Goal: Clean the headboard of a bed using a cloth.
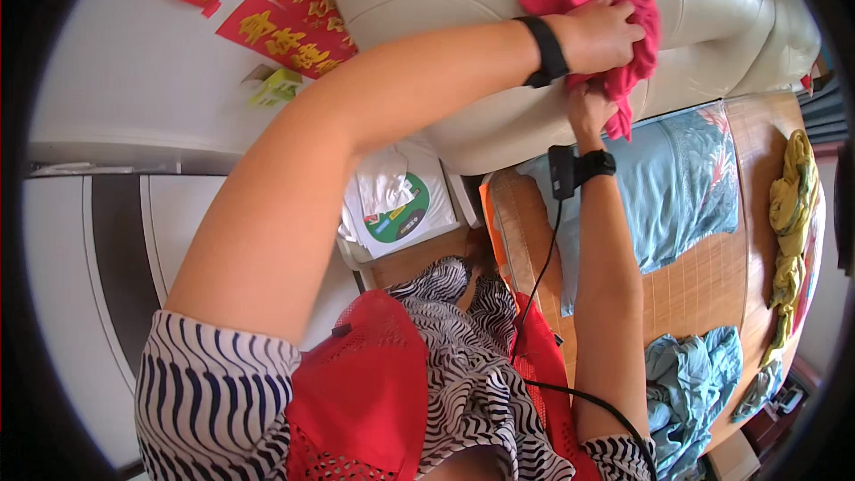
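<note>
A bright pink cloth (pixel 641 20) lies bunched against the cream leather headboard (pixel 427 20) of a bed. My left hand (pixel 604 33), reaching across from the left with a black band at the wrist, presses on the cloth with its fingers curled into it. Just below, my right hand (pixel 591 107) grips the cloth's lower part, its fingertips partly hidden by the folds. A black device with a cable is strapped to my right wrist.
On the bed's bamboo mat (pixel 695 287) lie a blue pillow (pixel 668 187), crumpled blue fabric (pixel 695 381) and yellow fabric (pixel 791 214). A white stool or chair (pixel 437 214) holding plastic bags and a green round item stands beside the bed. White cabinets (pixel 187 234) are at left.
</note>
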Demonstrator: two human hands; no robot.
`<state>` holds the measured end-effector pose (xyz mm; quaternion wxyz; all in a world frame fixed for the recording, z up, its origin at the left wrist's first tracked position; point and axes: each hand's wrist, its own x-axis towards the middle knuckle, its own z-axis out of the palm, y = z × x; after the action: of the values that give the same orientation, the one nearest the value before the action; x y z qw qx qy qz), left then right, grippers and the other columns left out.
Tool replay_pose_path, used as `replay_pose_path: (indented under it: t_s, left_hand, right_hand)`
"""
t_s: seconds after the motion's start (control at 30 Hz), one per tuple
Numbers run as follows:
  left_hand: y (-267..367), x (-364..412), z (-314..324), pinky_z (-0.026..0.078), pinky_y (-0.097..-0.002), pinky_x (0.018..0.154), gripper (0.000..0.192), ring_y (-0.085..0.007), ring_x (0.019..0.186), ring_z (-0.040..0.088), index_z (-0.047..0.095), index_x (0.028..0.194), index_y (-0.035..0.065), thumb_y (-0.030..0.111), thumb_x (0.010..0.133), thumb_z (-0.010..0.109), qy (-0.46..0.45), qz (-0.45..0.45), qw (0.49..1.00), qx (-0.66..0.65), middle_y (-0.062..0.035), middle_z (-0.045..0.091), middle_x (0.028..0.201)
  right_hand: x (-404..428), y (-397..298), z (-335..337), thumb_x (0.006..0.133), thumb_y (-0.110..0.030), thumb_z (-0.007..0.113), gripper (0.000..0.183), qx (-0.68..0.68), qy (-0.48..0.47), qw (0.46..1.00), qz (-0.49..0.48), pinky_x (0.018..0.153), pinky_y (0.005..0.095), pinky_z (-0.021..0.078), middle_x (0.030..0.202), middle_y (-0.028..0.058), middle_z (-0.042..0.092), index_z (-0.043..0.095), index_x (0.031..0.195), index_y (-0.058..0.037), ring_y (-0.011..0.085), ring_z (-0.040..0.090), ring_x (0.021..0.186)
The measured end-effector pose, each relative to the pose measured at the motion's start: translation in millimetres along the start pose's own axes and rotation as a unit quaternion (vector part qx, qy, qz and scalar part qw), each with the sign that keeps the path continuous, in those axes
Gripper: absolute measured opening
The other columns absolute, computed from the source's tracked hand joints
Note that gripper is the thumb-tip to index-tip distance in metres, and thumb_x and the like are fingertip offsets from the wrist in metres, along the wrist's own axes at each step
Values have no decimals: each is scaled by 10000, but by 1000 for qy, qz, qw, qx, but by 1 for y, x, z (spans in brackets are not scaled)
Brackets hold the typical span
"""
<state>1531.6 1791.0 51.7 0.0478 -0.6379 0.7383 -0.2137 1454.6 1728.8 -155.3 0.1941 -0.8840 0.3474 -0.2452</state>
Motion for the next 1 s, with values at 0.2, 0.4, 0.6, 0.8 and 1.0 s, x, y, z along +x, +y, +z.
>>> replay_pose_path:
  t_s: [0.2,0.4,0.6,0.8,1.0]
  left_hand:
    - [1,-75,-28,505,-381,802,116,-257,948,529,671,829,79,109,742,601,-7,20,998,-53,-40,573,1023]
    - [-3,-147,-42,465,-361,839,176,-280,944,523,650,891,41,-11,759,547,-22,-40,971,-233,-73,578,1070]
    - [-34,-156,-99,449,-392,935,274,-325,1059,544,668,999,71,-12,751,585,205,-170,895,-357,-98,587,1130]
    - [-85,-201,-136,443,-384,958,313,-273,1135,559,643,1140,104,239,860,675,328,-205,905,-180,-106,591,1219]
    - [-41,-326,-34,499,-390,747,272,-291,840,636,644,1067,80,280,884,632,189,-515,752,-366,-135,657,949]
  right_hand:
    - [-42,-10,-14,910,-256,451,315,211,-84,973,48,737,457,468,888,180,648,606,985,8,356,606,827]
    - [-47,-78,-90,970,-262,381,367,358,-123,925,41,762,381,450,936,135,597,573,1068,34,242,558,857]
    - [29,-146,-150,1003,-306,395,380,390,6,920,-44,921,415,415,1127,157,593,558,1190,-18,292,532,1033]
    - [79,-198,-111,866,-535,482,711,30,-16,992,-121,1103,537,209,1486,209,301,362,1438,-130,447,247,1355]
    - [124,-219,-90,832,-600,496,803,-187,16,973,-136,1061,630,227,1561,95,177,289,1486,-182,439,227,1368]
